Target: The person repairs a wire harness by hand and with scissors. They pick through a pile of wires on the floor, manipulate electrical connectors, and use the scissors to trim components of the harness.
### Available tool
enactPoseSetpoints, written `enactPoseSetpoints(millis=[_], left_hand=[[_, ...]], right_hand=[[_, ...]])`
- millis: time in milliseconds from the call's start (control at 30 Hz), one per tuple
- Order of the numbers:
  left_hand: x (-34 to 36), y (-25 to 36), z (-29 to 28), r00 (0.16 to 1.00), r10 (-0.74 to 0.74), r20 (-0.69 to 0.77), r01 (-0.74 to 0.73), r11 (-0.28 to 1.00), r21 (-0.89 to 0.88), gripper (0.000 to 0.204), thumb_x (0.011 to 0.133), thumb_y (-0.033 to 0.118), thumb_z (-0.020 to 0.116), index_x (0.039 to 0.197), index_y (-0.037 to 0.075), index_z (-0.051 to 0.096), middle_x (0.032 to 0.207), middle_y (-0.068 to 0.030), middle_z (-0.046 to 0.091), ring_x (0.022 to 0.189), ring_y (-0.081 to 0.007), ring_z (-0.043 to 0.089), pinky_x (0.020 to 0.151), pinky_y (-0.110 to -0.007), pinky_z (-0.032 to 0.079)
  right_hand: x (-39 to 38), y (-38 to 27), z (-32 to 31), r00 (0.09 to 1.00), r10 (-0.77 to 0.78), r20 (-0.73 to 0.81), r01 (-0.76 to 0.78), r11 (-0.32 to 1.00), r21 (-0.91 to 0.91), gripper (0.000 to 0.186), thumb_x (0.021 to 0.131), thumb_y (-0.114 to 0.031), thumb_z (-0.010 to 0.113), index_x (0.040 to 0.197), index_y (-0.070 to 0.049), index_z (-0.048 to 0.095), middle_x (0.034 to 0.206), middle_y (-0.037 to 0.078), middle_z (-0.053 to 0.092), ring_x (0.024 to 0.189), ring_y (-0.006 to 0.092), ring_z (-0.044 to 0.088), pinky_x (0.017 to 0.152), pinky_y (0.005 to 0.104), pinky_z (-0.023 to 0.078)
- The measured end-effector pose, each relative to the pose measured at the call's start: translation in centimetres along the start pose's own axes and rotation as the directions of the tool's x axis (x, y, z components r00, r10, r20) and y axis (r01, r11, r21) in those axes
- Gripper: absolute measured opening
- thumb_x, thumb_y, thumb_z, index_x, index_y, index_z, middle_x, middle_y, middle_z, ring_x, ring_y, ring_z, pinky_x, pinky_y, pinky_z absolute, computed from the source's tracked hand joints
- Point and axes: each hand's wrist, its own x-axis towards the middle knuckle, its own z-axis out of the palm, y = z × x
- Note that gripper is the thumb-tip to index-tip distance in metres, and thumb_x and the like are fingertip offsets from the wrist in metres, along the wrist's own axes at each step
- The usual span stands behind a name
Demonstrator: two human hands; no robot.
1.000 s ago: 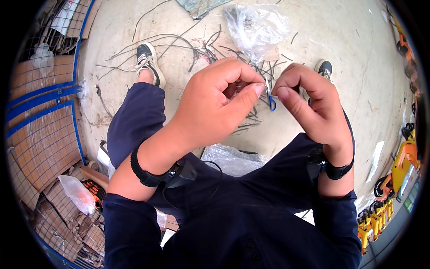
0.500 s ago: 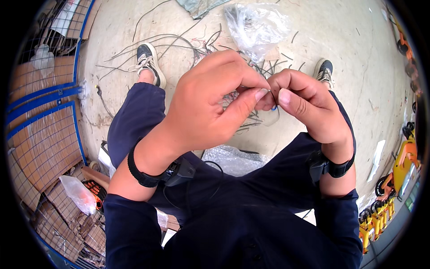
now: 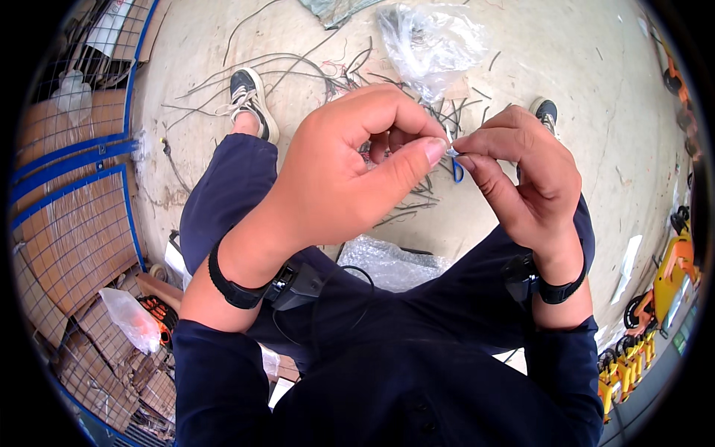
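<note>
Your left hand (image 3: 350, 179) and right hand (image 3: 521, 179) meet fingertip to fingertip above your knees, each grip pinching a small pale piece (image 3: 451, 151) between thumb and forefinger. A thin blue wire loop (image 3: 457, 173) hangs just below that pinch. On the floor (image 3: 581, 74) beyond lie scattered dark wires (image 3: 298, 67) and a clear plastic bag (image 3: 432, 41).
</note>
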Motion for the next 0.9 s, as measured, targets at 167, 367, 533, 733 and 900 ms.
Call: enactPoseSetpoints(millis=[167, 367, 533, 733, 900], left_hand=[[-0.2, 0.4, 0.5, 0.991, -0.122, 0.06, 0.131, 0.977, -0.171, 0.007, 0.09, 0.005, 0.063, 0.093, -0.001, 0.065, 0.083, -0.0017, 0.06, 0.071, -0.0049, 0.051, 0.063, -0.02, 0.041], [-0.1, 0.7, 0.1, 0.979, -0.181, 0.089, 0.194, 0.966, -0.171, 0.005, 0.09, 0.004, 0.063, 0.091, 0.0, 0.065, 0.082, 0.0003, 0.059, 0.069, -0.0019, 0.05, 0.061, -0.018, 0.038], [0.0, 0.7, 0.2, 0.989, -0.137, 0.056, 0.143, 0.982, -0.123, 0.005, 0.088, 0.005, 0.064, 0.09, 0.0, 0.065, 0.08, 0.0024, 0.056, 0.066, -0.0017, 0.044, 0.059, -0.019, 0.034], [0.1, 0.8, 0.4, 0.988, -0.15, 0.032, 0.153, 0.975, -0.16, 0.005, 0.086, 0.004, 0.066, 0.089, 0.001, 0.065, 0.079, 0.0033, 0.054, 0.064, -0.0023, 0.039, 0.058, -0.019, 0.031], [0.1, 1.2, 0.7, 0.975, -0.221, 0.013, 0.219, 0.954, -0.203, 0.005, 0.084, 0.002, 0.068, 0.087, 0.001, 0.065, 0.076, 0.0043, 0.052, 0.063, -0.0016, 0.038, 0.057, -0.019, 0.031]], right_hand=[[0.1, 0.0, -0.1, 0.992, -0.125, -0.02, 0.122, 0.986, -0.116, 0.02, 0.071, 0.005, 0.073, 0.089, -0.001, 0.069, 0.079, 0.01, 0.065, 0.069, 0.0241, 0.06, 0.061, 0.0312, 0.048], [0.0, -0.1, 0.2, 0.991, -0.125, -0.04, 0.119, 0.984, -0.133, 0.02, 0.07, 0.005, 0.074, 0.089, 0.0, 0.069, 0.079, 0.01, 0.065, 0.069, 0.0236, 0.062, 0.06, 0.031, 0.049], [-0.1, -0.3, 0.4, 0.994, -0.087, -0.064, 0.078, 0.988, -0.131, 0.02, 0.071, 0.004, 0.075, 0.089, -0.001, 0.07, 0.079, 0.01, 0.065, 0.069, 0.0231, 0.063, 0.06, 0.0305, 0.05], [-0.1, -0.4, 0.3, 0.994, -0.081, -0.067, 0.071, 0.987, -0.144, 0.02, 0.07, 0.004, 0.075, 0.089, -0.001, 0.07, 0.078, 0.009, 0.066, 0.07, 0.0228, 0.064, 0.061, 0.0307, 0.051], [-0.1, -0.5, 0.3, 0.994, -0.088, -0.071, 0.077, 0.986, -0.147, 0.02, 0.07, 0.004, 0.074, 0.089, -0.001, 0.07, 0.078, 0.009, 0.066, 0.071, 0.0229, 0.065, 0.062, 0.0306, 0.051]])
